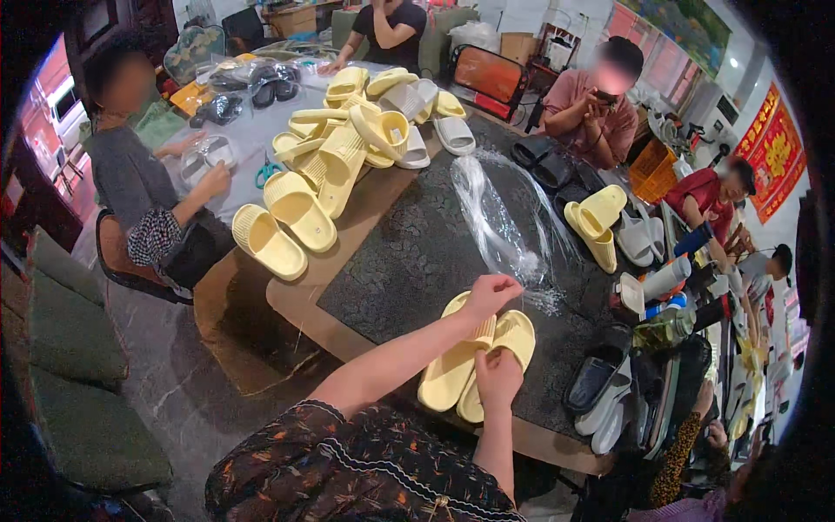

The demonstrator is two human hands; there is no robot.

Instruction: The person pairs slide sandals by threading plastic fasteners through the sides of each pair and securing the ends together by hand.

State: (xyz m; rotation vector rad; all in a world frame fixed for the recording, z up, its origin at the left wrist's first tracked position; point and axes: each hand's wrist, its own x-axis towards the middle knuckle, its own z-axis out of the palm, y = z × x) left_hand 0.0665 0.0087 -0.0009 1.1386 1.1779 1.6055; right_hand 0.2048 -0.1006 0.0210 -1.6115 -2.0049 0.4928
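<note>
Left hand (489,294) pinching the toe and right hand (497,376) gripping the heel, the yellow slippers (474,361) at the tabletop's (409,261) near edge want squaring evenly together.

Two pale yellow slippers (474,361) are lying side by side, touching, soles up, on the dark stone table (409,261) near its front edge, toes pointing away from the person.

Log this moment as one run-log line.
left hand: grips yellow slipper pair | right hand: holds pair | on: dark table | nearby: clear plastic bags
</note>
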